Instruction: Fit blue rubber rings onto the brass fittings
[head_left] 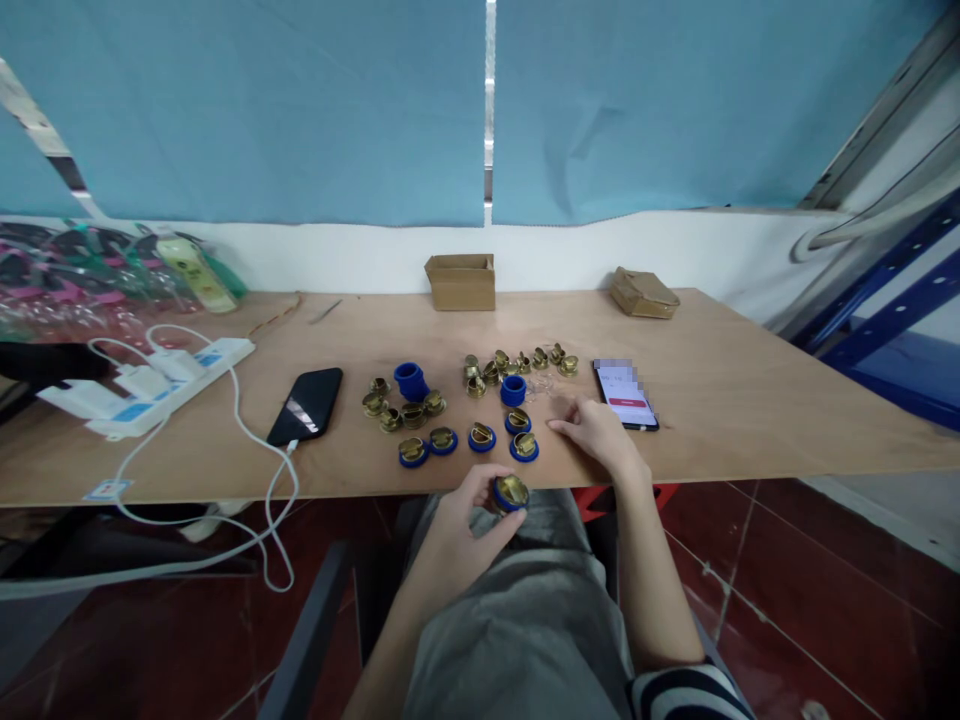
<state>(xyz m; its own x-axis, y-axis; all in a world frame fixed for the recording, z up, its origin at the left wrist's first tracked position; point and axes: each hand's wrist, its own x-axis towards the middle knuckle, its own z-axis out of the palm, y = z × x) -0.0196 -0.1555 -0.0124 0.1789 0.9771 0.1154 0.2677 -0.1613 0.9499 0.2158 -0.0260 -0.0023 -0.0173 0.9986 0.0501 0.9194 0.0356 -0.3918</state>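
My left hand [469, 525] is closed around a round brass fitting with a blue ring [512, 491], held just off the table's front edge above my lap. My right hand [596, 432] rests by the tabletop with fingers drawn together; whatever may be between them is too small to make out. Beyond its fingertips lie several small, thin, pale pieces [541, 387]. In front of my hands sit several brass fittings seated in blue rings, one of them a ringed fitting [524, 446]. Stacked blue rings [514, 390] stand behind these, and a taller stack of blue rings [410, 381] stands to the left.
Several bare brass fittings [501, 362] lie near the ring stacks. A lit phone [625, 396] lies at right, a dark phone [306, 405] at left on a white cable. A power strip [172, 385], an open cardboard box [463, 283], a smaller carton [645, 293] and bottles [193, 270] are farther out.
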